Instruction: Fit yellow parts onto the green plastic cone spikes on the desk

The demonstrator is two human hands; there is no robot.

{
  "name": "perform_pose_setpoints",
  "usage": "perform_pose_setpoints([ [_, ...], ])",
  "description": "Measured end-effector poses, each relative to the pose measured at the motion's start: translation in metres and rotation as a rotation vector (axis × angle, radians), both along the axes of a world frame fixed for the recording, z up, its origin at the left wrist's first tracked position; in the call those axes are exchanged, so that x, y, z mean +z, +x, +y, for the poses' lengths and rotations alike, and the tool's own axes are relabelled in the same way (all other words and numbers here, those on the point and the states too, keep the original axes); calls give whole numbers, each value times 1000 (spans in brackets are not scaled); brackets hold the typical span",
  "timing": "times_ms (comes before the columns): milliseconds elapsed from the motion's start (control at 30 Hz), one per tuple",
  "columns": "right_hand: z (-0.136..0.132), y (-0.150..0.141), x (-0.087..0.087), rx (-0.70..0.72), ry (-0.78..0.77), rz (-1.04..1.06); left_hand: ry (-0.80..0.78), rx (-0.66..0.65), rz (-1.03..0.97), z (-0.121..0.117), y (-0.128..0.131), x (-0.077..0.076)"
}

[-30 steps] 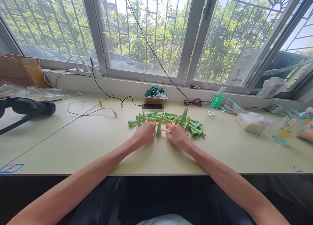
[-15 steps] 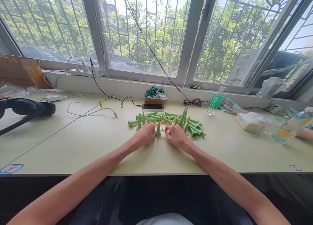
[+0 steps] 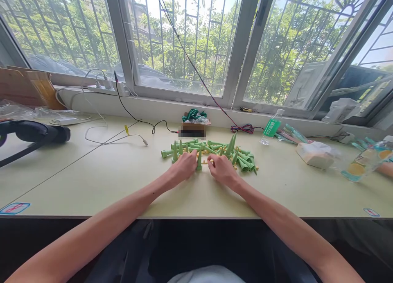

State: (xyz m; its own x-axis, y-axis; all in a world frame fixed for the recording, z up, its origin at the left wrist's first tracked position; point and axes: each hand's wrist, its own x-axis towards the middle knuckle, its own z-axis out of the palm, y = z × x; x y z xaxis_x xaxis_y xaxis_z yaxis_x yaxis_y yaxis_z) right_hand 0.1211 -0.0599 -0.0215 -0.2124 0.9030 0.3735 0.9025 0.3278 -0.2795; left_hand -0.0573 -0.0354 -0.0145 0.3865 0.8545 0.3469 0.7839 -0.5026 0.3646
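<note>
A pile of green plastic cones (image 3: 215, 150) mixed with small yellow pieces lies on the pale green table (image 3: 107, 176) in front of me. One green cone (image 3: 199, 160) stands upright between my hands. My left hand (image 3: 183, 167) is curled beside this cone, its fingers touching the base. My right hand (image 3: 221, 169) rests just right of it, fingers pinched on a small yellow piece (image 3: 211, 161) at the pile's near edge.
A small cardboard box (image 3: 194, 127) with green items sits behind the pile under the window. Cables and a power strip (image 3: 104, 86) lie at the left, with a black headset (image 3: 30, 133). Bottles (image 3: 272, 127), a white packet (image 3: 315, 154) and another person's hand (image 3: 387, 168) are at the right.
Both hands stay at the upright cone; the right hand's fingers have shifted slightly left toward it. The view has barely moved.
</note>
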Motion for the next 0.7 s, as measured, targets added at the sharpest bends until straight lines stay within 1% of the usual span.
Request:
perform_pose_setpoints([
  [200, -1, -1, 1, 27, 105, 139, 33, -20, -18, -4, 0, 4],
  [300, -2, -1, 1, 85, 169, 242, 145, -57, -88, -3, 0, 4],
  [433, -3, -4, 1, 204, 223, 363, 303, -88, -224, -4, 1, 7],
  [567, -7, -6, 5, 300, 201, 449, 388, -128, -337, -10, 2, 11],
  [633, -9, -7, 6, 343, 179, 472, 388, -183, -358, -14, 3, 11],
  [700, -10, -7, 6, 377, 177, 484, 355, -248, -361, -16, 4, 10],
])
